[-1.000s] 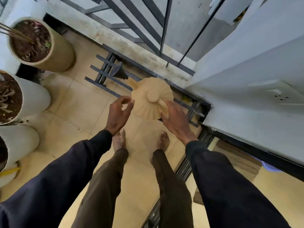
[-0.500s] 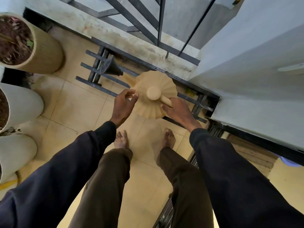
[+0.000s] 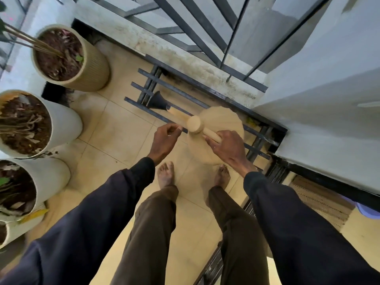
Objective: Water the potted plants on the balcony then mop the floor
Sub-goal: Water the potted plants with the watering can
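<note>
A beige ribbed watering can (image 3: 223,122) hangs over the floor by the balcony's right corner, seen from above. Its round cap (image 3: 194,124) faces me, and its spout ends in a black rose (image 3: 157,100) pointing left. My right hand (image 3: 227,149) grips the can's tube handle. My left hand (image 3: 164,138) hovers just left of the cap beside the spout, fingers curled together with nothing in them. Three potted plants stand along the left side: a beige ribbed pot (image 3: 96,68) and two white pots (image 3: 65,124) (image 3: 53,177), all with dark soil and dry leaves.
A black metal rack (image 3: 144,93) lies flat on the tiles under the can. The railing (image 3: 205,19) and a stained concrete kerb run behind it. A white wall (image 3: 320,99) closes the right side. A doormat (image 3: 320,200) lies past the sliding-door track. My bare feet stand on the tiles.
The can has come up and toward me in my right hand, which now wraps the handle. My left hand has come off the can's rim and curled. The view has swung left, showing more pots.
</note>
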{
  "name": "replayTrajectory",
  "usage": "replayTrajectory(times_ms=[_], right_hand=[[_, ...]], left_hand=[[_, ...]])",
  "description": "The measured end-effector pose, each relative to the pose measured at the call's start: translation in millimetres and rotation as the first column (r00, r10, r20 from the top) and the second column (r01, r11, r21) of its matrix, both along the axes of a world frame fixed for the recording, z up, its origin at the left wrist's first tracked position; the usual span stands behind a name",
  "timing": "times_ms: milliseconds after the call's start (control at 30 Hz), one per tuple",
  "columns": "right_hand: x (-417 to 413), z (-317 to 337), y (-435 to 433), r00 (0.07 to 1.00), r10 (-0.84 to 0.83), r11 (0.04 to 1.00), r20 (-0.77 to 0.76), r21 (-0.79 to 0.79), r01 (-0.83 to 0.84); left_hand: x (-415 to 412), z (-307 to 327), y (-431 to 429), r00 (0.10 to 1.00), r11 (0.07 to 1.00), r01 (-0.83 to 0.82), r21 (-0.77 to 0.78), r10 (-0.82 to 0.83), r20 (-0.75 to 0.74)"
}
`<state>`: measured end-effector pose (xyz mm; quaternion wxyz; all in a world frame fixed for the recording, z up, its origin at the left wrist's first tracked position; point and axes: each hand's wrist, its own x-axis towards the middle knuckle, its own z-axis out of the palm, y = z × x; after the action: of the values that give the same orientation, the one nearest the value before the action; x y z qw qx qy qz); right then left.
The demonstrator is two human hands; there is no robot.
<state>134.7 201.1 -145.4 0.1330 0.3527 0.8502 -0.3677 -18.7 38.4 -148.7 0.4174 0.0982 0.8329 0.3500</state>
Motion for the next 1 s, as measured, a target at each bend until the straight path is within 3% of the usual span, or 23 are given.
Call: replayTrajectory(times_ms=[367, 600, 833, 1000], right_hand=[[-26.3, 158.2, -77.0, 0.989, -0.05, 0.997, -0.137, -0.065, 0.042], [-82.7, 248.8, -125.9, 0.952, -0.032, 0.999, -0.304, -0.036, 0.022], [-132.0, 308.6, -147.0, 0.923, 0.027, 0.998, -0.383, 0.059, -0.005], [-149.6, 340.1, -152.2, 0.905, 0.072, 0.997, -0.42, 0.025, -0.068]], left_hand=[[0.2, 129.9, -72.6, 0.946, 0.975, -0.223, 0.008, 0.214, 0.243], [-32.8, 198.3, -122.8, 0.846, 0.874, -0.481, 0.066, 0.444, 0.294], [-75.6, 244.3, -159.2, 0.808, 0.839, -0.534, 0.104, 0.47, 0.355], [-95.8, 273.3, -174.7, 0.752, 0.808, -0.581, 0.095, 0.489, 0.442]])
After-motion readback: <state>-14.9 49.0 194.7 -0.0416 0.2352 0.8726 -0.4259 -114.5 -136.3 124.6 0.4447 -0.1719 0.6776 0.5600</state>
